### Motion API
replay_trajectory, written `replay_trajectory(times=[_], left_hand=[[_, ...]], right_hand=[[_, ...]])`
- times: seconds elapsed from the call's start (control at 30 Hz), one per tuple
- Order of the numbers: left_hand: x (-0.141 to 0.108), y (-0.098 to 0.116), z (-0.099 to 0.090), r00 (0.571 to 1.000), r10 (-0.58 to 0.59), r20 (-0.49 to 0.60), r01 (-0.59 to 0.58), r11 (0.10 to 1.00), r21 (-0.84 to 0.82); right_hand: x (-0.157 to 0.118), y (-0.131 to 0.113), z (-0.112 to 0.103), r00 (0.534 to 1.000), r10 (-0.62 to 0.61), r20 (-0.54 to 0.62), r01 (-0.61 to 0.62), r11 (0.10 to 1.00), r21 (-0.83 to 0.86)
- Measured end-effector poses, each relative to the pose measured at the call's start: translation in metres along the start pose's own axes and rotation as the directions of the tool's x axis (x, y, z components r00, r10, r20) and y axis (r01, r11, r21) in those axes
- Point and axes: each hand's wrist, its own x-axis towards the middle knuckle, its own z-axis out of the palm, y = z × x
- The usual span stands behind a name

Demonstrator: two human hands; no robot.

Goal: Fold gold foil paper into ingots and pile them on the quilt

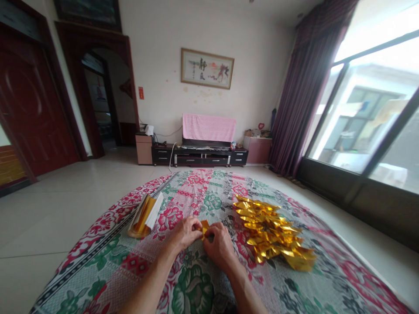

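Between my two hands is a small piece of gold foil paper [205,226], pinched from both sides above the flowered cloth. My left hand [188,231] grips its left edge with thumb and fingers. On the other side my right hand [220,245] has its fingers curled around the right edge; part of the paper is hidden behind them. To the right lie several folded gold foil pieces [266,226] in overlapping rows. A curled stack of gold foil sheets [144,216] with pale backing rests on the left.
The patterned cloth [193,279] covers a rounded surface under everything. Beyond it, a low black TV cabinet [206,159] stands against the wall, with a pink cloth [209,127] draped above. A dark-framed window [369,131] and purple curtain [291,100] are at right.
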Motion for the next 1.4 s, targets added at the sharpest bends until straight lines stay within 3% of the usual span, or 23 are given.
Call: replay_trajectory(times=[0.5, 1.4], left_hand=[[0.0013, -0.0065, -0.0044, 0.996, 0.082, 0.020, -0.082, 0.997, 0.008], [0.0010, -0.0026, -0.0069, 0.996, 0.085, -0.006, -0.085, 0.996, 0.034]], right_hand=[[-0.0012, -0.0029, -0.0032, 1.000, 0.002, -0.002, -0.002, 1.000, -0.016], [-0.0007, 0.0004, 0.0007, 1.000, -0.018, -0.014, 0.017, 0.999, -0.032]])
